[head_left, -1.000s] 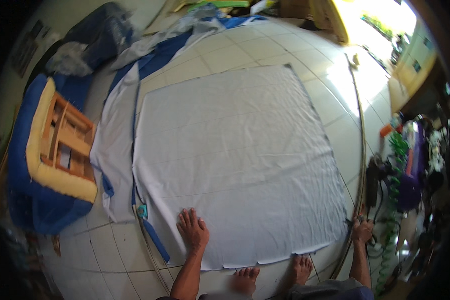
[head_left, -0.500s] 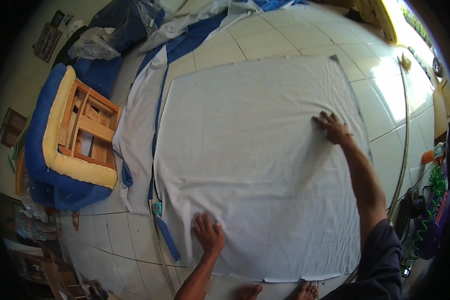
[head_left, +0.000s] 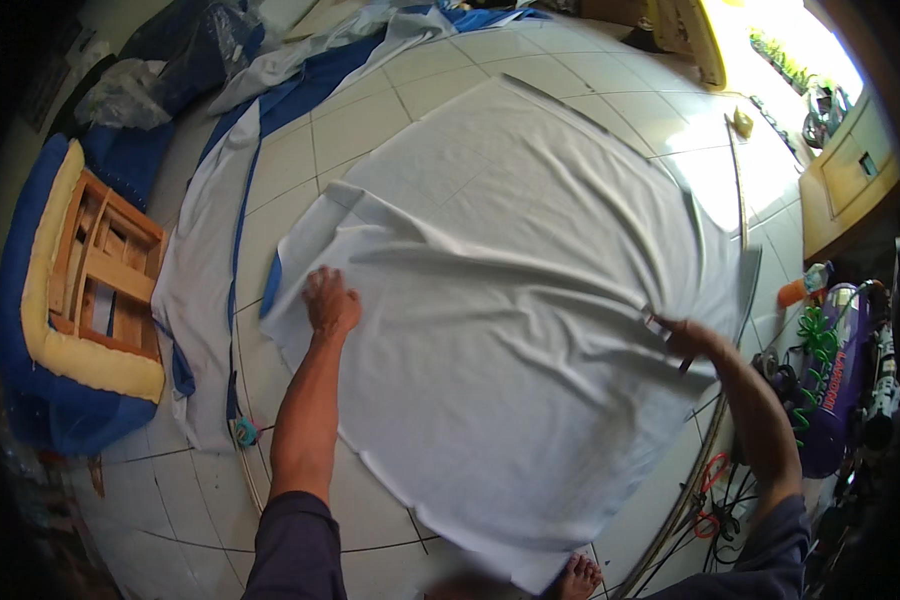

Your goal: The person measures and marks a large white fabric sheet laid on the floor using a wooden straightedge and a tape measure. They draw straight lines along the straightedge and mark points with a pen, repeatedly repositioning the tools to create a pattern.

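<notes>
A large white cloth [head_left: 530, 300] lies spread on the tiled floor, now wrinkled and bunched toward its left edge. My left hand [head_left: 330, 303] presses flat on the cloth near that left edge, fingers apart. My right hand [head_left: 682, 335] pinches the cloth's right edge, lifting a fold, and a thin dark stick-like thing shows between its fingers. One of my bare feet [head_left: 577, 577] shows at the cloth's near corner.
A chair frame with blue and yellow padding [head_left: 65, 310] lies at the left. A white-and-blue cloth strip [head_left: 205, 290] runs beside the big cloth. A long thin rod [head_left: 740, 190] lies at the right, with cables, red scissors [head_left: 708, 490] and bottles [head_left: 840, 370].
The cloth has been pulled and is now creased and skewed. My left hand moved up to the cloth's left edge; my right hand came back to grip the right edge.
</notes>
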`<state>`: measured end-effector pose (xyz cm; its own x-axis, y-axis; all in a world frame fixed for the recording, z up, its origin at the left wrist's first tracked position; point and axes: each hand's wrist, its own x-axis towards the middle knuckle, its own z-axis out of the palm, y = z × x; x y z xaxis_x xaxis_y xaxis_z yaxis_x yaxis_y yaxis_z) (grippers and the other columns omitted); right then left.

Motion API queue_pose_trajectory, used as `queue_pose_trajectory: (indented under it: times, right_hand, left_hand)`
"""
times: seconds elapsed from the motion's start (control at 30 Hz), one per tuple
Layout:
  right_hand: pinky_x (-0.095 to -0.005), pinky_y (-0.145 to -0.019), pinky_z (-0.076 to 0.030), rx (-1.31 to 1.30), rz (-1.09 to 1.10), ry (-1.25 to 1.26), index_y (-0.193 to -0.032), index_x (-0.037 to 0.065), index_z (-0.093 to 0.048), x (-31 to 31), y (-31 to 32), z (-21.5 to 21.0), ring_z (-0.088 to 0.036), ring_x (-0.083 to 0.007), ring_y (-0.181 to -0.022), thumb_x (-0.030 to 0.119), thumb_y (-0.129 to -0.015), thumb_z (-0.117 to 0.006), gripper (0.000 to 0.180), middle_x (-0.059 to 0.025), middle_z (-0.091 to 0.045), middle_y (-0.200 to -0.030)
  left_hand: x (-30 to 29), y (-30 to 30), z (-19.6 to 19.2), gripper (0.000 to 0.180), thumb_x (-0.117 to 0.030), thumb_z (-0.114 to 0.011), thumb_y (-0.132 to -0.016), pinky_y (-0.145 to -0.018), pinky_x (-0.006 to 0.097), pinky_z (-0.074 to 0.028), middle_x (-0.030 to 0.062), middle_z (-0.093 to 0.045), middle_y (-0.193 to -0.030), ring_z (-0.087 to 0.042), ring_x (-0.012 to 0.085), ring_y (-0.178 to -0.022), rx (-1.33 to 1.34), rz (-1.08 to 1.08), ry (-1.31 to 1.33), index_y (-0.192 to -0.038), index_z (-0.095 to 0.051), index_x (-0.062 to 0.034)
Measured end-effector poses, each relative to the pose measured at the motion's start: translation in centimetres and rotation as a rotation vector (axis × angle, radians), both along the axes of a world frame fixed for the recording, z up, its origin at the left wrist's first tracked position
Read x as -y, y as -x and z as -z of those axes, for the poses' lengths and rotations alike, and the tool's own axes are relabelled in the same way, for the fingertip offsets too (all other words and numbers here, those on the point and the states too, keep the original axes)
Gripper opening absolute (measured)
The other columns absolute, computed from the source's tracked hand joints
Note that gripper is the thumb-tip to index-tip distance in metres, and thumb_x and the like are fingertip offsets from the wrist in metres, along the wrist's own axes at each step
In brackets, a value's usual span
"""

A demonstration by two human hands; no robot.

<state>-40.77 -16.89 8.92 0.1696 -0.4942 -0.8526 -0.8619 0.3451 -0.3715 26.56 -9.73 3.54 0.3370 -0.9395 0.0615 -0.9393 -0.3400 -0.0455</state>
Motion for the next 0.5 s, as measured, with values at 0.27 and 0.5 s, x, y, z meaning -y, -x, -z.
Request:
queue_pose_trajectory:
  times: [0.27, 0.5]
  right_hand:
    - [-0.0566, -0.114, -0.04, -0.189, -0.317, 0.948, -0.153, 0.017, -0.052, -12.6, -1.7, -0.7, -0.039, -0.0415, -0.149, -0.007, -0.081, -0.049, 0.076, -0.0228, -0.043, -0.16]
    - [-0.0555, -0.115, -0.04, -0.331, -0.24, 0.92, -0.155, 0.019, -0.049, -13.2, 1.2, 3.1, -0.037, -0.0421, -0.15, -0.002, -0.085, -0.051, 0.073, -0.0226, -0.041, -0.162]
  left_hand:
    - [-19.1, 9.0, 1.6, 0.061, -0.034, -0.054, -0.101, -0.12, 0.07, -0.022, 0.0191, -0.033, -0.166, -0.027, 0.0446, -0.154, -0.155, -0.143, 0.032, -0.158, -0.042, -0.0143]
    - [-23.5, -3.7, 2.2, 0.057, -0.035, -0.043, -0.108, -0.123, 0.068, -0.017, 0.0171, -0.031, -0.168, -0.024, 0.0428, -0.156, -0.072, -0.141, 0.044, -0.161, -0.038, -0.0148]
